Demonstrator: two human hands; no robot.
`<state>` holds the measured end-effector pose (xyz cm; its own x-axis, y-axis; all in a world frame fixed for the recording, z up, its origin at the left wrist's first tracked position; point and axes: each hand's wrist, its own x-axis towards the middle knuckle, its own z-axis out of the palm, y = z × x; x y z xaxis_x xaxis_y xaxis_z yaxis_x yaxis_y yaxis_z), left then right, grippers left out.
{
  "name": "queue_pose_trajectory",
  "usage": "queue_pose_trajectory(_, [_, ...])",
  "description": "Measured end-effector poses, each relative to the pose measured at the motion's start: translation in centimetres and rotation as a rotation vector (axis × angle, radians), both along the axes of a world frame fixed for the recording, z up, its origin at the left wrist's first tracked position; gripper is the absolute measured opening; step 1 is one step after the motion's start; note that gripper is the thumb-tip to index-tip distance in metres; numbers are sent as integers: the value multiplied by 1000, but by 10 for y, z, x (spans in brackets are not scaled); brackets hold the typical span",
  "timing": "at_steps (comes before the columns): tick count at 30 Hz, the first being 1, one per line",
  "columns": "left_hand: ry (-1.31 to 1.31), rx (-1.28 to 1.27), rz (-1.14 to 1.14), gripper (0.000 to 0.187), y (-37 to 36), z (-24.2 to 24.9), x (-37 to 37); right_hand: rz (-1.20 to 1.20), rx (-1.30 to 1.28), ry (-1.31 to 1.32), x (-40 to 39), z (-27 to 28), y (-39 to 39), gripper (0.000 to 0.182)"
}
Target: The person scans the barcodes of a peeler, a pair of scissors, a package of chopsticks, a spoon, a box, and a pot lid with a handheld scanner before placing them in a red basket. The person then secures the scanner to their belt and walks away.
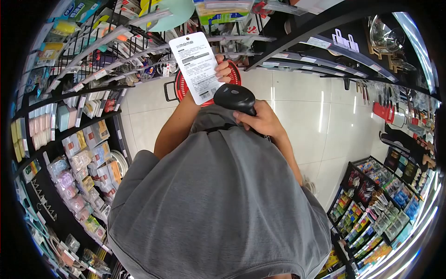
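My left hand [223,69] is closed on a white packaging card [195,67] printed with small text and a barcode near its lower end. Its fingers curl over the card's right edge, while the palm is hidden behind it. My right hand [264,121] grips the handle of a black barcode scanner [233,96]. The scanner's head points left and overlaps the card's lower right corner, close by the barcode. Below and behind the card, a red basket [237,76] with a dark handle shows in part.
Stocked shelves [93,76] curve along the left and front, with hanging packets [69,183] lower left. Another rack [371,209] of small packages stands at the right. A pale tiled floor [302,104] lies between them. At the far right, a person in dark clothing [404,142] is partly visible.
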<state>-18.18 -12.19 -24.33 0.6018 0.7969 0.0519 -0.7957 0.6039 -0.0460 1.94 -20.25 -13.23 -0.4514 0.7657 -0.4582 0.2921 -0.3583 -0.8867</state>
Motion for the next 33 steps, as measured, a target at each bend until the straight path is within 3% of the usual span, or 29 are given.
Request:
queue_pose_trajectory(4, [33,4,5,31,-1,8,4,59,-10,7,-1,-5,-1,29])
queue_pose_trajectory(7, [36,32,-16,30,5,-16,6,66,-84,20,3,-4,-1,20])
queue_pose_trajectory(9, [228,-44,68,28,9,-42,4,6,0,17,13,-17,-3,26])
queue_pose_trajectory(10, [481,-35,118,17,11,-42,2,-63,-37,30,20,-18,-3,26])
queue_pose_trajectory(11, [805,-172,85,16,13,-41,-6,-130,-71,44,28,-20,-3,25])
queue_pose_trajectory(13, [1247,-151,302,19,16,-44,6,-196,-49,89,43,-27,-6,24])
queue_pose_trajectory(15, [1619,321,361,25,17,-57,-5,-357,-116,13,60,-31,-9,23])
queue_pose_trajectory(17, [1872,483,380,26,20,-21,3,-378,-113,-34,76,-42,-13,22])
queue_pose_trajectory(20, [1860,543,453,23,42,-26,14,-379,-122,-111,84,-43,-14,22])
queue_pose_trajectory(22, [1820,652,562,22,59,-10,29,-356,-114,-132,85,-46,-15,22])
queue_pose_trajectory(25, [1863,711,543,21,80,31,52,-342,-147,-46,78,-52,-16,23])
queue_pose_trajectory(27, [1922,730,510,20,93,32,60,-292,-155,-35,75,-48,-16,23])
queue_pose_trajectory(29, [1795,818,665,19,103,32,71,-266,-130,-108,75,-59,-19,23])
queue_pose_trajectory(33, [1777,754,649,18,120,30,85,-308,-118,-123,82,-57,-21,24])
